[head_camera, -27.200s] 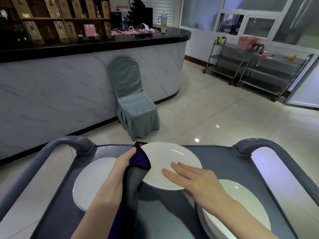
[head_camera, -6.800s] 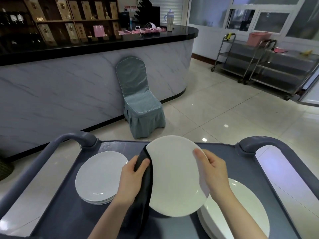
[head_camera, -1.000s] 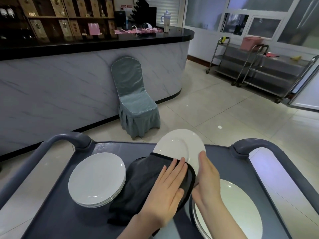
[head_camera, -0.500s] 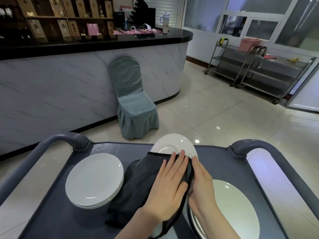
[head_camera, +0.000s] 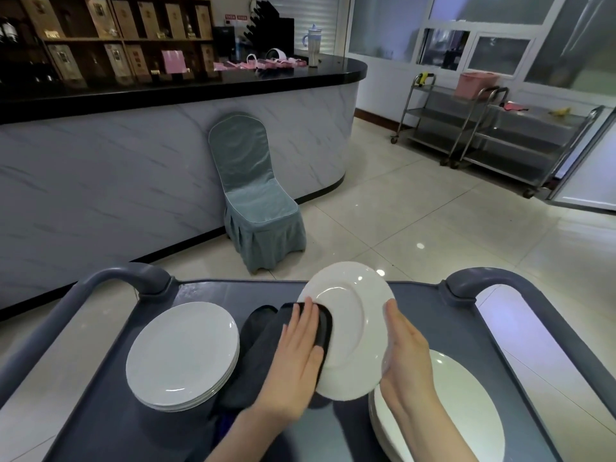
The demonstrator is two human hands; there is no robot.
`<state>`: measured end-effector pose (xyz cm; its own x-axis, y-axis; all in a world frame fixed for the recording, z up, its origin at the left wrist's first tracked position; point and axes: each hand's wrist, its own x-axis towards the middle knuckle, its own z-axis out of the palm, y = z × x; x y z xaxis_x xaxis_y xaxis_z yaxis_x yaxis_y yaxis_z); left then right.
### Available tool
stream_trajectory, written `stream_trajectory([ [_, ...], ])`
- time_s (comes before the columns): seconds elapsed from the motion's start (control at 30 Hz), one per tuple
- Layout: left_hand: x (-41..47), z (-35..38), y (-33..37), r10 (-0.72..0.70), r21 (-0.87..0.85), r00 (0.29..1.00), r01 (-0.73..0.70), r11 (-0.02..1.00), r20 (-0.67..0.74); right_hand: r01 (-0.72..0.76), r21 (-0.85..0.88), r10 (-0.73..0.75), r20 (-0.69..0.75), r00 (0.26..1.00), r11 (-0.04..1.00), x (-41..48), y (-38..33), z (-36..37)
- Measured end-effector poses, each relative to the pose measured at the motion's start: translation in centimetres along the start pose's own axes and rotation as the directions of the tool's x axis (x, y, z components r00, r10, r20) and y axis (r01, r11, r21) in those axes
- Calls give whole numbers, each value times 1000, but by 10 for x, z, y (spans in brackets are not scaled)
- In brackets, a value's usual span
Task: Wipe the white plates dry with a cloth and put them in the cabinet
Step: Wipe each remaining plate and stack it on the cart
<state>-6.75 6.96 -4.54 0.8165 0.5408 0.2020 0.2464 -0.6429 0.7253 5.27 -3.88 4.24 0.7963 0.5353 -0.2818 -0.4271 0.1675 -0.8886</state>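
A white plate (head_camera: 353,321) is held tilted above the grey cart (head_camera: 433,305). My right hand (head_camera: 405,348) holds its right rim; the fingers lie straight along the edge, and the thumb is hidden behind the plate. With flat fingers, my left hand (head_camera: 298,355) presses a dark cloth (head_camera: 266,341) against the plate's left side. A stack of white plates (head_camera: 181,355) sits on the cart's left. Another stack (head_camera: 466,405) lies at the right, under my right forearm.
The cart has raised grey handles at left (head_camera: 110,278) and right (head_camera: 500,278). Beyond it stand a covered chair (head_camera: 256,201) against a marble counter (head_camera: 133,168), and steel trolleys (head_camera: 493,135) at the far right. Tiled floor lies between them.
The cloth and my left hand slid left, off the plate's middle, uncovering most of its face. The plate is raised and tilted more, and my right hand has shifted along its right rim.
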Motion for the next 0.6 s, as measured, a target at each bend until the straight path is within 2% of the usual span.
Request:
stream_trajectory([
  [0.1, -6, 10, 22, 40, 95, 996, -47, 994, 78, -18, -4, 18, 8, 1000, 1000, -3, 5, 3],
  [0.17, -1, 6, 36, 106, 97, 990, -115, 989, 88, -58, 1, 58, 27, 998, 998, -6, 9, 4],
  [0.23, 6, -3, 40, 114, 68, 990, -120, 990, 85, -75, 7, 75, 46, 996, 997, -7, 11, 4],
  [0.37, 10, -13, 21, -53, -21, 997, 54, 998, 58, 14, -10, -14, 13, 1000, 1000, -1, 4, 4],
  [0.43, 5, -10, 15, -110, 40, 991, 107, 993, 78, 57, -14, -57, -9, 998, 998, 2, 0, 2],
  [0.5, -2, -1, 20, -76, 118, 990, 62, 991, 115, 67, -14, -68, -15, 998, 998, 1, -1, 2],
  [0.6, -5, 6, 35, 42, 75, 990, -52, 996, 137, 37, -5, -37, -9, 999, 999, -6, 8, 4],
])
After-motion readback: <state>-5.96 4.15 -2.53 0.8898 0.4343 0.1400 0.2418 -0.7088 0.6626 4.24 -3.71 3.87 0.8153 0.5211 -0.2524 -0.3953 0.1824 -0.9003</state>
